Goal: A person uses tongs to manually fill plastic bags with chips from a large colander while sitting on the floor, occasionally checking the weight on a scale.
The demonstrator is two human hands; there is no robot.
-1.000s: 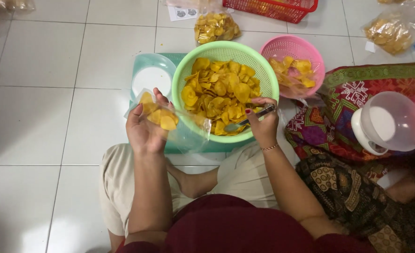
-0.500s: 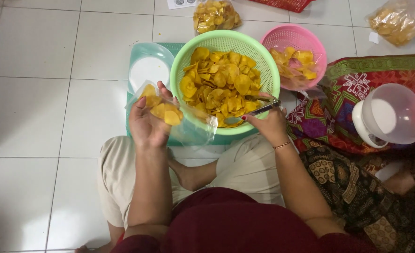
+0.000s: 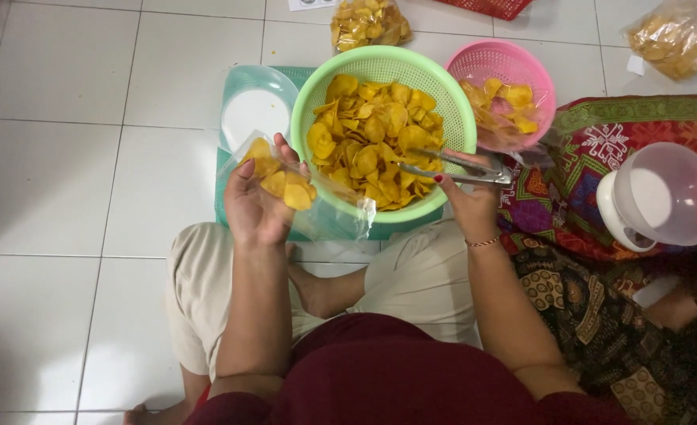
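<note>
Metal tongs gripped in the right hand, fingers closed round the handle end. Long axis nearly level across the view, handle at the right by the thumb, the two arms parted and pointing left into the heap of yellow chips. Tips over the right part of the heap, just inside the near rim of the green basket; whether the tips touch a chip cannot be told.

Clear plastic bag held in the left hand, fingers curled round its upper part, a few yellow chips inside against the palm. Bag lying slantwise, chip end up-left, the slack empty end trailing down-right over the basket's near-left rim.

Green basket resting on a teal tray, on the white tiled floor between the knees. White dish with pale green rim just left of the basket. Pink basket touching the green one on the right, holding some chips. Filled bags of chips beyond. Patterned cloth and white kitchen scale with clear bowl at far right.
</note>
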